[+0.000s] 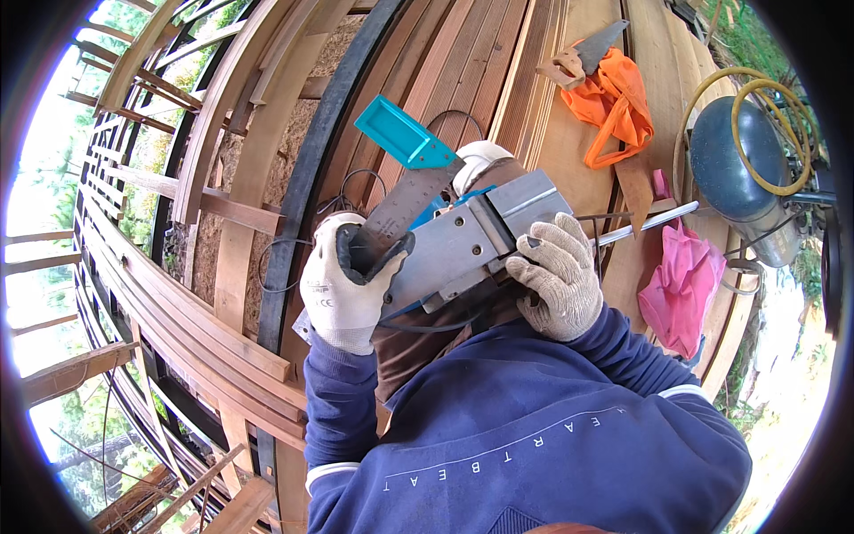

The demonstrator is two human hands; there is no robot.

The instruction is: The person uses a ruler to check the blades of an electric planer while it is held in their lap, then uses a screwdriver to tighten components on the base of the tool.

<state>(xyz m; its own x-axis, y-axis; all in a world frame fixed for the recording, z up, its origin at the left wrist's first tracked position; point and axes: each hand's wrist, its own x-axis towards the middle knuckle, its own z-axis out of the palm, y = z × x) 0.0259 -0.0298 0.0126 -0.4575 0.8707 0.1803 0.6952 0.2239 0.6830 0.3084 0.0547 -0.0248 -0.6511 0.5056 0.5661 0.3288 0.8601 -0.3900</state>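
An electric hand planer (445,254) lies upside down across my lap, its flat metal sole facing up. My left hand (342,280), in a white glove with dark fingertips, is closed on the metal blade end of a try square (405,133). The square's teal stock points away to the upper left, and its blade lies over or against the planer's edge; whether they touch is hard to tell. My right hand (562,278), in a knitted off-white glove, curls its fingers round the planer's right end. The planer's body and handle are mostly hidden underneath.
Long wooden boards (445,53) lie side by side ahead. On them are a handsaw (592,53), an orange cloth or bag (614,107) and a pink plastic bag (683,285). A dark tank (738,156) with a yellow hose stands right. Timber framing (213,338) runs along the left.
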